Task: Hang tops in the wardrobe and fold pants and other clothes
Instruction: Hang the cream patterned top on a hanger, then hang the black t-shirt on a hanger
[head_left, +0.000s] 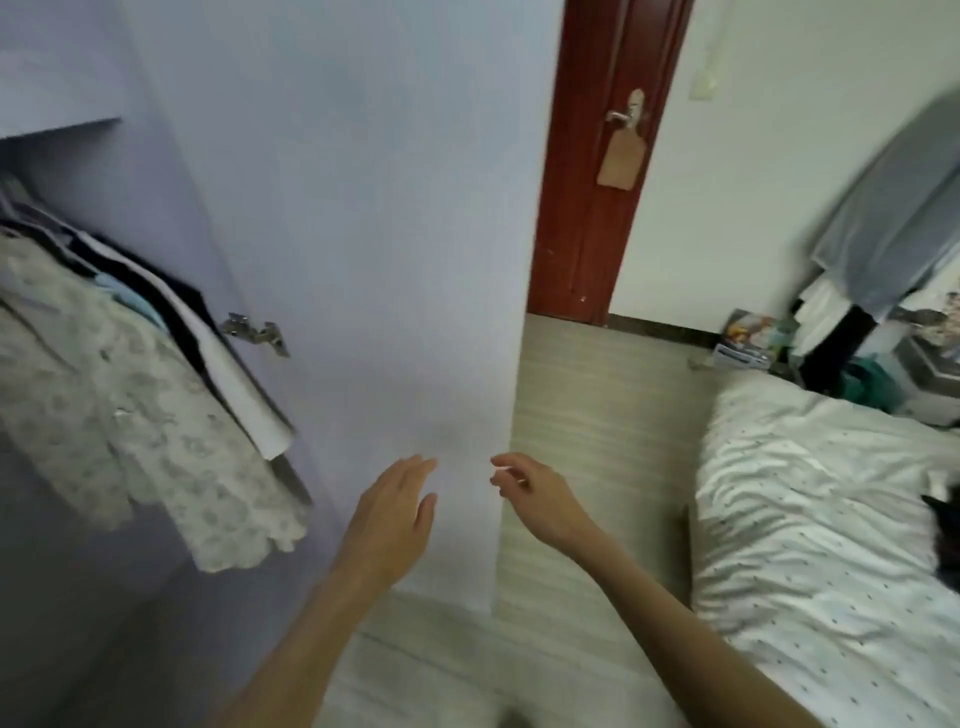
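The wardrobe stands open on the left, its pale lilac door (363, 234) swung out in front of me. Inside hang several tops, the nearest a pale patterned shirt (130, 405), with dark and white garments (218, 332) behind it. My left hand (395, 514) is held flat with straight fingers just before the door's lower part, holding nothing. My right hand (535, 499) hovers at the door's free edge, fingers loosely curled and empty. A dark garment (945, 535) shows at the right edge of the bed.
A bed with a white dotted cover (831, 519) fills the right side. A red-brown room door (597, 182) with a handle stands behind the wardrobe door. Boxes and clutter (748, 338) sit by the far wall. Striped flooring (597, 415) runs between wardrobe and bed.
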